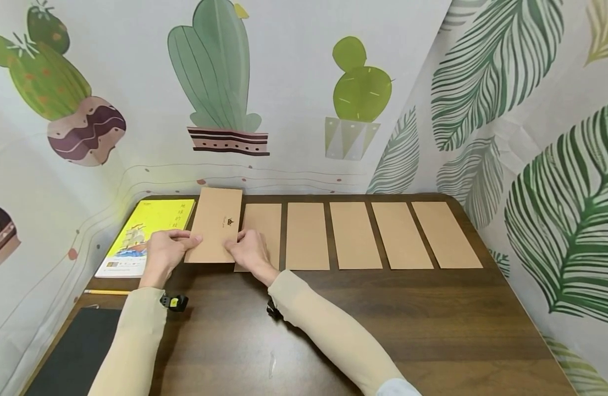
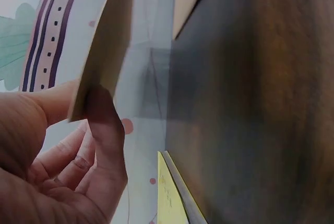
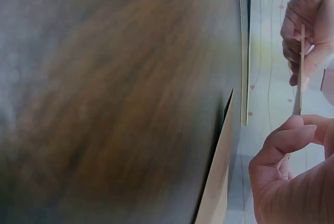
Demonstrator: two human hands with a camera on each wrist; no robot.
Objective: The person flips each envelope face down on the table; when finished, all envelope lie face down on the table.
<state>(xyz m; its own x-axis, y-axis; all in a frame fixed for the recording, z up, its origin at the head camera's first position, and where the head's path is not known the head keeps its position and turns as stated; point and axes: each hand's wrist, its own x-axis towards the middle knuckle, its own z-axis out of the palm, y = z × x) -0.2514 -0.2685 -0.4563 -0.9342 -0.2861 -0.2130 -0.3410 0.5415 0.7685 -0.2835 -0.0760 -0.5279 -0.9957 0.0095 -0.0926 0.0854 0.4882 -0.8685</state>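
A flat brown kraft-paper rectangle (image 1: 212,223) with a small black crown print is held above the table's back left. My left hand (image 1: 166,252) pinches its left edge, and my right hand (image 1: 252,253) pinches the right edge. Seen from the left wrist, the brown rectangle (image 2: 107,41) is tilted and lifted off the table, between thumb and fingers of the left hand (image 2: 68,151). From the right wrist it appears edge-on, with the right hand (image 3: 292,156) at the near end. Under my right hand lies another brown rectangle (image 1: 270,223), partly covered.
Several plain brown rectangles (image 1: 308,236) lie in a row along the back of the dark wooden table (image 1: 363,319). At the left are a yellow book (image 1: 136,220), a yellow pencil (image 1: 106,292) and a black flat item (image 1: 76,352). A patterned cloth hangs behind.
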